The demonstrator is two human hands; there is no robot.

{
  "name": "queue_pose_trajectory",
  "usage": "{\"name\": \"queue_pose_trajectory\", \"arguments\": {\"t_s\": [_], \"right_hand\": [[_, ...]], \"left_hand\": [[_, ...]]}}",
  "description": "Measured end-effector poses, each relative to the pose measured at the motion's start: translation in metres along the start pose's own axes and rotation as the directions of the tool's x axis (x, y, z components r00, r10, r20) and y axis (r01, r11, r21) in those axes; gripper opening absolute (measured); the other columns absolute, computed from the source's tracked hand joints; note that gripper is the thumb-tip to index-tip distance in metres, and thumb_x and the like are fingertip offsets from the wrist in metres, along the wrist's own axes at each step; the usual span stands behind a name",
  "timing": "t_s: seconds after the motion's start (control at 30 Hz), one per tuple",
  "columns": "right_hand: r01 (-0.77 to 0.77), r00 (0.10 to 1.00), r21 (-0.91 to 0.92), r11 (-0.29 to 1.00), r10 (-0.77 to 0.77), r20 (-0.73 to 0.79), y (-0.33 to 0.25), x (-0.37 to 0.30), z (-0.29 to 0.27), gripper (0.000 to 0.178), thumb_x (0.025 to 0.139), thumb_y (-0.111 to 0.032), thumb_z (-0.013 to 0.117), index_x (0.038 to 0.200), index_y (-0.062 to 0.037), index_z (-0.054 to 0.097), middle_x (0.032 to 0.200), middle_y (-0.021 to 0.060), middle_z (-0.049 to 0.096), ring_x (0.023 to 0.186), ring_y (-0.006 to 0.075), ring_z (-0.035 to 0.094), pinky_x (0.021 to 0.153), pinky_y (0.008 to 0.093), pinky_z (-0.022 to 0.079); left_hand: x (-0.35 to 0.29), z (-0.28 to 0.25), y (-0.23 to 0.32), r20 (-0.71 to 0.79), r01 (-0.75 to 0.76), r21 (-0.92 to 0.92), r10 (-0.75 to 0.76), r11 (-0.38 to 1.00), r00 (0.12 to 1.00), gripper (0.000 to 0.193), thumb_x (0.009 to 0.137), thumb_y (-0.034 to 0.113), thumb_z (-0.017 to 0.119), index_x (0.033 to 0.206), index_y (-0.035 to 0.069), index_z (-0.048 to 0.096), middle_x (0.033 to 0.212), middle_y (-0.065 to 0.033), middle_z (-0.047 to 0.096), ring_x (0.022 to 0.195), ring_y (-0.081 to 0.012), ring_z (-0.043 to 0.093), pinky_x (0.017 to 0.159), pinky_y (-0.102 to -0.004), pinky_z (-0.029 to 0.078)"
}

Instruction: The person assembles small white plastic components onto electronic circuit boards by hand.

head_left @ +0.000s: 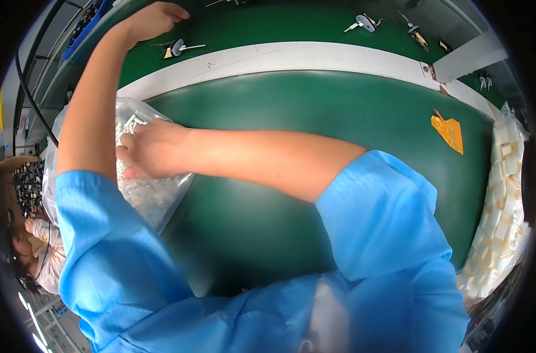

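Your left hand (pixel 153 21) is reached out at the far left, over the green strip beyond the white rail (pixel 291 57). Its fingers are bent and drawn close together, pointing right; whether anything is pinched between them cannot be told. Just below it, nearer you, lies a small disc-and-shaft assembly (pixel 177 48), its white shaft pointing right; no contact with your hand is seen.

Your right hand (pixel 156 149) is across at the left of the green work mat (pixel 268 229), back upward, fingers curled down into the clear plastic bag (pixel 165 203). It touches the small white parts (pixel 127 125) inside; you cannot be confirmed as gripping one, since your fingertips are hidden. These parts lie under and around your right fingers, beside your left forearm, well apart from your left hand.
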State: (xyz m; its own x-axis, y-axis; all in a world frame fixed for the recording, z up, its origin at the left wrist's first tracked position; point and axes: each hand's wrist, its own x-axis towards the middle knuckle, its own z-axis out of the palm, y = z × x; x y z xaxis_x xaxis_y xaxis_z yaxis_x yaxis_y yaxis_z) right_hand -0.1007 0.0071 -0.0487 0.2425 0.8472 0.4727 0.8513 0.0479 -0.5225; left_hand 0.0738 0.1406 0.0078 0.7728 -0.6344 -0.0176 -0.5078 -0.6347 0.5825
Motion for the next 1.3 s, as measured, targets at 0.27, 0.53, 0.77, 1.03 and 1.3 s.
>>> {"name": "queue_pose_trajectory", "arguments": {"t_s": [0.27, 0.53, 0.77, 1.03, 1.3], "right_hand": [[0.099, 0.985, -0.023, 0.995, -0.101, -0.138, 0.009, 0.008, 0.002, 0.017, 0.088, -0.02, 0.051, 0.09, -0.0069, 0.062, 0.096, 0.0122, 0.065, 0.092, 0.0287, 0.061, 0.073, 0.0417, 0.051], [0.058, 0.998, -0.521, 0.852, -0.069, -0.002, 0.019, -0.107, -0.102, 0.008, 0.081, -0.015, 0.056, 0.082, -0.009, 0.062, 0.079, 0.004, 0.061, 0.083, 0.017, 0.063, 0.053, 0.0309, 0.052], [-0.053, 0.998, -0.349, 0.936, 0.038, -0.05, 0.038, -0.172, -0.137, 0.021, 0.087, -0.023, 0.051, 0.075, -0.0057, 0.056, 0.08, 0.0068, 0.056, 0.079, 0.0229, 0.058, 0.06, 0.0365, 0.051], [-0.067, 0.988, -0.303, 0.951, 0.021, -0.151, 0.028, -0.197, -0.133, 0.034, 0.084, -0.036, 0.059, 0.099, -0.0051, 0.062, 0.099, 0.0061, 0.057, 0.095, 0.0219, 0.053, 0.08, 0.0342, 0.047], [-0.022, 0.976, -0.348, 0.937, -0.055, -0.21, 0.016, -0.2, -0.167, 0.024, 0.08, -0.024, 0.067, 0.097, -0.0087, 0.066, 0.099, 0.0059, 0.061, 0.096, 0.0236, 0.056, 0.082, 0.0358, 0.045]], "left_hand": [[0.053, 0.037, 0.054, -0.425, 0.462, 0.545, -0.245, 0.699, 0.872, 0.028, 0.073, 0.006, 0.049, 0.092, 0.005, 0.07, 0.096, -0.0214, 0.065, 0.094, -0.0372, 0.06, 0.085, -0.0407, 0.048], [0.122, 0.065, 0.031, -0.411, 0.41, 0.636, -0.162, 0.654, 0.897, 0.03, 0.088, 0.016, 0.046, 0.11, 0.003, 0.062, 0.106, -0.0215, 0.062, 0.1, -0.0354, 0.059, 0.088, -0.042, 0.046], [0.129, 0.067, 0.074, -0.256, 0.547, 0.445, -0.485, 0.709, 0.836, 0.032, 0.088, 0.022, 0.053, 0.111, 0.002, 0.061, 0.108, -0.0192, 0.062, 0.092, -0.0335, 0.062, 0.079, -0.0413, 0.049], [0.077, 0.131, 0.115, -0.484, -0.251, -0.857, -0.538, 0.45, 0.69, 0.017, 0.093, 0.013, 0.048, 0.097, -0.002, 0.056, 0.088, -0.0139, 0.063, 0.077, -0.0212, 0.063, 0.069, -0.0312, 0.053], [0.053, 0.165, 0.107, -0.369, -0.479, -0.846, -0.39, -0.235, 0.843, 0.015, 0.097, 0.012, 0.04, 0.102, 0.0, 0.047, 0.095, -0.0169, 0.057, 0.071, -0.0172, 0.049, 0.059, -0.0266, 0.042]]}}
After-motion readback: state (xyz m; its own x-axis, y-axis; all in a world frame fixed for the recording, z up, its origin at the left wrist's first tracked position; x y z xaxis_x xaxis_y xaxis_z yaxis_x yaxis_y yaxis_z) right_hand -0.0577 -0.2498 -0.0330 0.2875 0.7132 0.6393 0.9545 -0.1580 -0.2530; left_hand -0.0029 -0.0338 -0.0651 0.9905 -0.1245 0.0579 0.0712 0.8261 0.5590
